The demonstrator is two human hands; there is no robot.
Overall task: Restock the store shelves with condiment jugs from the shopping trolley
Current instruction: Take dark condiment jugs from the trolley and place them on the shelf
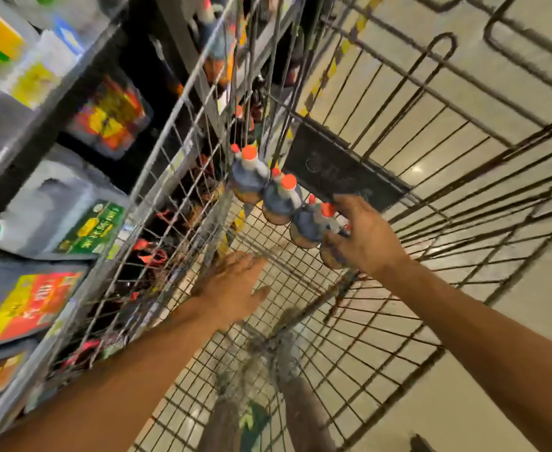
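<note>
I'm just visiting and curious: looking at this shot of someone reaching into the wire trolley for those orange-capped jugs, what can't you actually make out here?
All in the head view:
- Jug labels: motion blur, unreadable.
- Jug under the right hand: mostly covered by the fingers.
- Whether the left hand touches the trolley mesh: cannot tell, blurred.
- Shelf packages: print smeared; some cut by the left edge.
- Dark plate on the trolley: markings too faint.
</note>
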